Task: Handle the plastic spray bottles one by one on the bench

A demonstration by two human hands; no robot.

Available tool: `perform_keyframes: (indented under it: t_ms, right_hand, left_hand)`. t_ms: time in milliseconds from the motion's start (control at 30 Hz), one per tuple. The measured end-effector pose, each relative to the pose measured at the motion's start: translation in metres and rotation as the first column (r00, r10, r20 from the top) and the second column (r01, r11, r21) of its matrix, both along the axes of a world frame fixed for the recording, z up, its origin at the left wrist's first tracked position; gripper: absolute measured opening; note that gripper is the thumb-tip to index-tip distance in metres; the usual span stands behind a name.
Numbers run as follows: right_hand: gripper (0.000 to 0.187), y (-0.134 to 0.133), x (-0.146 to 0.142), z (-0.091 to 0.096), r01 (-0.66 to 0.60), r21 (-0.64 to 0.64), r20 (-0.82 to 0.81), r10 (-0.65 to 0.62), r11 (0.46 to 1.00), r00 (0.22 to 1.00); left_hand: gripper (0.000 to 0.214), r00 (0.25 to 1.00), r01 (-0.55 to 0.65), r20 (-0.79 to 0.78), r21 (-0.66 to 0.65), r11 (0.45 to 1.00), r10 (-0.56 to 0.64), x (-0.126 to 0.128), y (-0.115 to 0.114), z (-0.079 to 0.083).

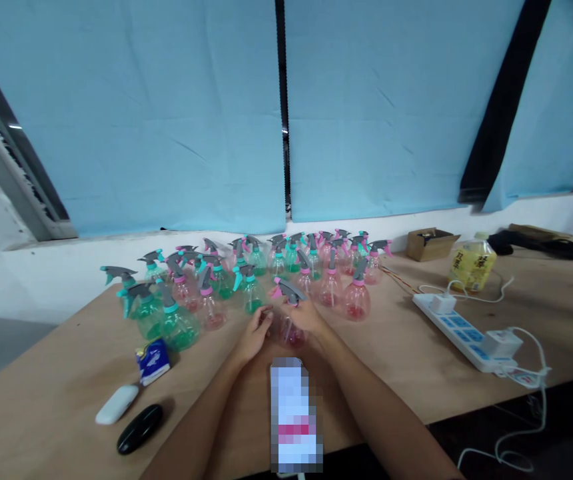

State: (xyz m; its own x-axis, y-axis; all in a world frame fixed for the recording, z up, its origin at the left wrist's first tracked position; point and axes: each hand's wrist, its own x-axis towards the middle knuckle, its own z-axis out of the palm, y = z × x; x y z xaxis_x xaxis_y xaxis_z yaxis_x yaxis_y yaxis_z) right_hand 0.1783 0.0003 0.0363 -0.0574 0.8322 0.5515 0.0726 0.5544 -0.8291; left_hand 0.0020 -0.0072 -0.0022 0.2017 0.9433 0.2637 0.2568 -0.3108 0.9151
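Note:
A pink spray bottle (292, 335) with a grey and pink trigger head stands upright on the table in front of me. My right hand (306, 316) is wrapped round its upper part, just below the head, and hides its neck. On its left side my left hand (256, 333) rests with loosely bent fingers, holding nothing. Whether those fingertips touch the bottle I cannot tell. Nearest beyond my hands are a green spray bottle (253, 297) and another pink spray bottle (330, 288). A phone (296, 413) with a blurred screen lies between my forearms.
Several more green and pink spray bottles (179, 327) stand across the back. At left lie a blue packet (153, 362), a white case (116, 405) and a black case (140, 429). A power strip (459, 333), yellow-labelled bottle (471, 263) and cardboard box (429, 245) sit at right.

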Motion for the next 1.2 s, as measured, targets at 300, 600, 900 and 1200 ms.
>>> perform_keyframes:
  t_ms: [300,600,900,1200]
  right_hand:
    - [0.029,-0.004,-0.004,0.0032,0.021,-0.035,-0.025,-0.022,0.999,0.999]
    - [0.015,-0.0012,-0.0051,0.006,0.003,-0.005,-0.019,-0.003,1.0,1.0]
    - [0.026,-0.003,-0.0033,0.0088,-0.041,-0.018,0.011,0.041,0.999,0.999]
    - [0.012,-0.0004,-0.0059,0.0018,0.017,-0.082,-0.046,-0.02,0.997,0.999]
  left_hand:
    - [0.045,0.996,0.088,0.009,-0.035,0.996,-0.087,-0.0003,0.0051,-0.0062]
    - [0.043,0.997,0.08,-0.014,-0.046,0.996,-0.081,-0.0014,0.0029,-0.0033]
    - [0.041,0.996,0.085,-0.025,-0.042,0.995,-0.086,-0.0015,0.0029,-0.0037]
    - [0.038,0.994,0.103,-0.03,-0.035,0.994,-0.104,-0.0018,0.0049,-0.0046]
